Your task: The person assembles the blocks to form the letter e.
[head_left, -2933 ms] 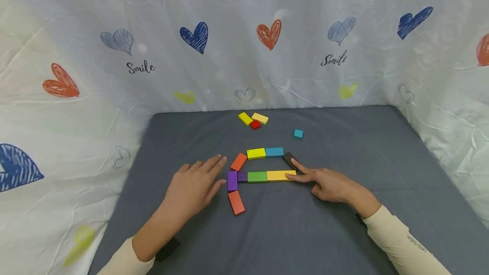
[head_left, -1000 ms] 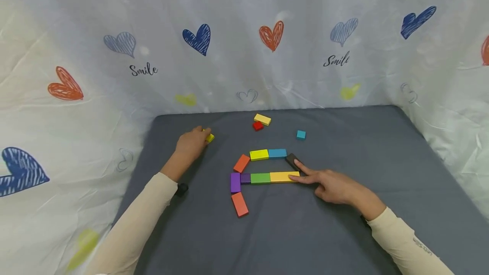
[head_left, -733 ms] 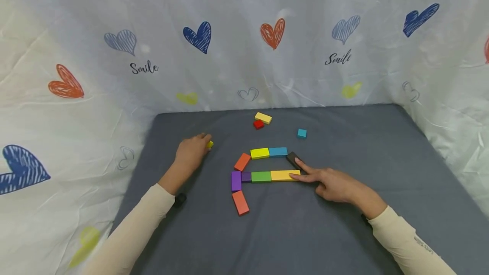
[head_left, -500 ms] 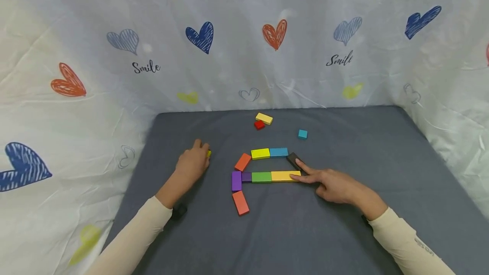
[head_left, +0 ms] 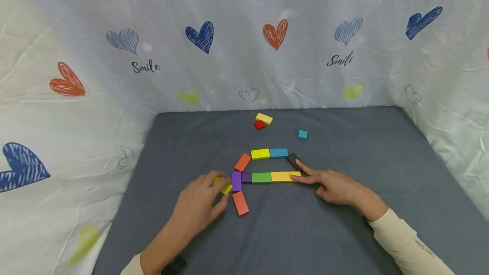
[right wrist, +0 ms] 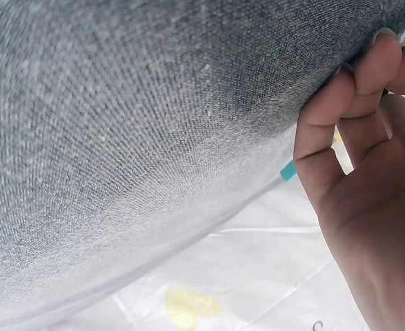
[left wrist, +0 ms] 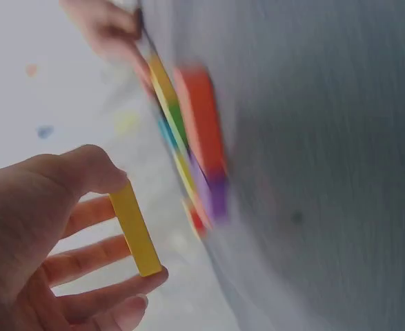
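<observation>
My left hand pinches a yellow block between thumb and fingers, just left of an upright-lying purple block. In the left wrist view the block is clear of the cloth. Two outstretched fingers of my right hand touch a black block and the right end of a long yellow-orange block. That block lies in a row with a green block and a dark purple block. An orange block slants above the purple one, and a coral block below it.
Another yellow block and a blue block form the upper row. Farther back lie a pale yellow block, a red block and a small teal block. A heart-printed white curtain borders the dark cloth.
My left hand picked up the yellow block from the back group, carried it left, then brought it nearer and right beside the purple block. My right hand stays in place.
</observation>
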Demonstrator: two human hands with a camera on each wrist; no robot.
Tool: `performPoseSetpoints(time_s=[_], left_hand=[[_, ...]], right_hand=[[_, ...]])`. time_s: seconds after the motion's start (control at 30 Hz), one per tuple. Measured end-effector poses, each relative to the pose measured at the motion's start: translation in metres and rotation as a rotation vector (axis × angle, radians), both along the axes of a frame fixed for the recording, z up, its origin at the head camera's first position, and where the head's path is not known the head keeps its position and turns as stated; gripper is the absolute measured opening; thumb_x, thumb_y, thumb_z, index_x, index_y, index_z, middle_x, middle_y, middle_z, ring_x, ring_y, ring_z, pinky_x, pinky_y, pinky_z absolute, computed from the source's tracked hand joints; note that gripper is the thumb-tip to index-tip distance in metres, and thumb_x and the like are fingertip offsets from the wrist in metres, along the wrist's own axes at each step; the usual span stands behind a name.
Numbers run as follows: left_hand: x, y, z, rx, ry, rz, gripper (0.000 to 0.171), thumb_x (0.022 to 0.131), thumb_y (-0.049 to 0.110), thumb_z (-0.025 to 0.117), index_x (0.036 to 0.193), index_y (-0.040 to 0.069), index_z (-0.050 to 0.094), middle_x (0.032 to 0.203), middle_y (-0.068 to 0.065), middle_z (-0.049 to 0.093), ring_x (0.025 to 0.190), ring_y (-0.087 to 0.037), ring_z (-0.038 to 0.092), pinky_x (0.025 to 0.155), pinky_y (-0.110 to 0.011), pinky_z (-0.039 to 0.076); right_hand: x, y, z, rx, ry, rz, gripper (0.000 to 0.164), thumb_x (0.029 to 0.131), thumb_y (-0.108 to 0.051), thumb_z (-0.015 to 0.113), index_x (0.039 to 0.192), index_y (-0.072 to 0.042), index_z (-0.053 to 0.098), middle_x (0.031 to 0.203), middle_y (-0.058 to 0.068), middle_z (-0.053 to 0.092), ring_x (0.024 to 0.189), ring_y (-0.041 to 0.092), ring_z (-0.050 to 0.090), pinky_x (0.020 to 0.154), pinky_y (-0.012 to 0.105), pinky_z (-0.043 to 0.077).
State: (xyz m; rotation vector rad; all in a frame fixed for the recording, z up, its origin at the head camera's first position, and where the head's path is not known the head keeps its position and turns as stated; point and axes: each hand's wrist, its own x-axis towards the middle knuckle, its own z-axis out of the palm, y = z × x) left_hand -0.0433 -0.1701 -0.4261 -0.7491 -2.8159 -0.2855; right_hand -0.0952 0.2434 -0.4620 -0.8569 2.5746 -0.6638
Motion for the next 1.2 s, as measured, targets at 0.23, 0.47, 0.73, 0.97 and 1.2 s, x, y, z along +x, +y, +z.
performPoseSetpoints(time_s=[0.23, 0.47, 0.73, 0.97, 1.2], left_hand=[[0.064, 0.037, -0.006, 0.017, -0.105, -0.165, 0.038, 0.097, 0.041, 0.077, 0.133, 0.031, 0.073, 0.134, 0.004, 0.065, 0.112, -0.015, 0.066, 0.083, -0.039, 0.060], [0.089, 0.058, -0.034, -0.069, -0.087, -0.165, 0.042, 0.097, 0.048, 0.077, 0.134, 0.029, 0.072, 0.132, 0.007, 0.067, 0.112, -0.013, 0.068, 0.078, -0.034, 0.060], [0.106, 0.052, -0.028, -0.196, -0.239, -0.125, 0.051, 0.101, 0.059, 0.064, 0.141, 0.028, 0.068, 0.145, 0.010, 0.064, 0.125, -0.012, 0.064, 0.084, -0.035, 0.060], [0.106, 0.045, -0.024, -0.245, -0.345, -0.142, 0.061, 0.102, 0.062, 0.059, 0.153, 0.028, 0.059, 0.157, 0.011, 0.054, 0.141, -0.011, 0.054, 0.089, -0.034, 0.057], [0.101, 0.043, -0.024, -0.262, -0.351, -0.159, 0.069, 0.101, 0.065, 0.060, 0.158, 0.028, 0.052, 0.161, 0.010, 0.049, 0.145, -0.012, 0.049, 0.091, -0.034, 0.055]], right_hand=[[0.000, -0.003, 0.000, -0.009, -0.013, 0.012, 0.091, 0.086, 0.018, 0.057, 0.158, -0.038, 0.051, 0.176, 0.002, 0.022, 0.053, 0.004, 0.023, 0.048, 0.022, 0.025], [0.000, 0.000, 0.000, 0.004, -0.024, 0.000, 0.092, 0.088, 0.018, 0.056, 0.158, -0.039, 0.050, 0.177, 0.001, 0.019, 0.052, 0.005, 0.024, 0.048, 0.022, 0.026], [-0.001, -0.001, 0.001, 0.002, -0.034, 0.003, 0.093, 0.087, 0.019, 0.055, 0.159, -0.039, 0.048, 0.177, 0.002, 0.017, 0.048, 0.005, 0.017, 0.048, 0.023, 0.024], [-0.002, -0.001, 0.003, 0.016, -0.034, 0.008, 0.093, 0.088, 0.019, 0.055, 0.160, -0.040, 0.047, 0.177, 0.002, 0.016, 0.047, 0.005, 0.019, 0.048, 0.022, 0.026], [-0.001, -0.003, 0.003, 0.017, -0.025, 0.009, 0.092, 0.087, 0.019, 0.056, 0.159, -0.038, 0.048, 0.177, 0.003, 0.018, 0.049, 0.005, 0.019, 0.048, 0.023, 0.025]])
